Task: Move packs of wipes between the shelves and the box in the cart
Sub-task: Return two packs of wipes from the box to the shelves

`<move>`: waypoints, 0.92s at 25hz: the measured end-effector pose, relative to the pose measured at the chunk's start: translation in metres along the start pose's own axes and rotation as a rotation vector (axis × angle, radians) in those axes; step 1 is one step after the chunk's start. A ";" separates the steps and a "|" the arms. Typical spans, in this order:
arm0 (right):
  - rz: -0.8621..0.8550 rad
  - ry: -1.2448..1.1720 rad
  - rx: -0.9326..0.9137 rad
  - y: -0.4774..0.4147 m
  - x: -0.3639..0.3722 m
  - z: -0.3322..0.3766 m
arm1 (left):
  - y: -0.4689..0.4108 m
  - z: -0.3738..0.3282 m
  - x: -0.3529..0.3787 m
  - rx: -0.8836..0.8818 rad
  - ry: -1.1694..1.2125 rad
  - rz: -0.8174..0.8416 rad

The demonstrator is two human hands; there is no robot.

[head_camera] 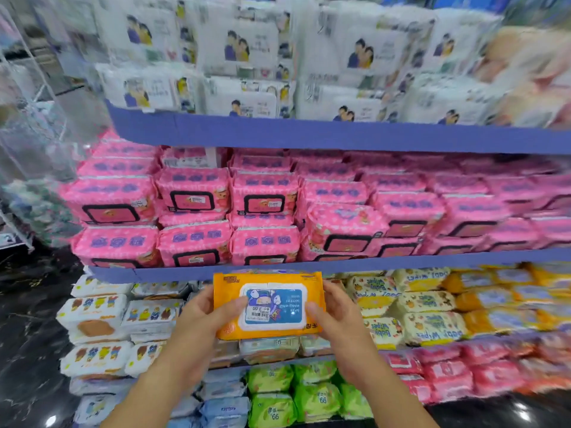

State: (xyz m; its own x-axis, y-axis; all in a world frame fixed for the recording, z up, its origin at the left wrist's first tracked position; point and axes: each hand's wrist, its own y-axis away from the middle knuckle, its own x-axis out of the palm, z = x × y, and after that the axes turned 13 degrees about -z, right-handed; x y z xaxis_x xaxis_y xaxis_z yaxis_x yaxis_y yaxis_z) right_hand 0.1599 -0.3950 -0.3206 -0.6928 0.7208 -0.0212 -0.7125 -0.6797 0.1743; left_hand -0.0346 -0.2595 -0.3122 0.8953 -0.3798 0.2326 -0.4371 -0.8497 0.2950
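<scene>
Left grip (200, 313) curled round the left end of the orange pack (268, 329), thumb on the lid. Right grip (336, 313) pinching the right end. Pack held print-inverted, just under the blue shelf edge (370, 262). Risk: glossy soft film could slide off the thumbs, or a corner could snag that edge. Lid flap rigid and rounded, body pillowy

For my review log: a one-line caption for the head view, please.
Left hand and right hand hold an orange pack of wipes before shelves stacked with pink packs.
</scene>
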 end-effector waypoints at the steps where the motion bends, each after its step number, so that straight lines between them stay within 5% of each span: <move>1: -0.044 0.000 -0.053 0.005 -0.012 0.019 | 0.001 -0.011 0.017 0.022 0.004 0.048; 9: -0.333 -0.092 -0.291 0.032 -0.145 0.100 | 0.022 -0.074 0.177 0.230 -0.082 0.391; 23: -0.327 -0.108 -0.291 -0.008 -0.404 0.090 | 0.062 0.002 0.414 0.230 -0.278 0.412</move>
State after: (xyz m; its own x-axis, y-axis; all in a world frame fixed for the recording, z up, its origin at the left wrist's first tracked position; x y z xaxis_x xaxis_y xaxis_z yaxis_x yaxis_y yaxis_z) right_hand 0.4552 -0.6682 -0.2245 -0.4215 0.9036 0.0768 -0.9044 -0.4126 -0.1084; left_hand 0.3091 -0.4708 -0.1997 0.6562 -0.7542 0.0227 -0.7545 -0.6561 0.0134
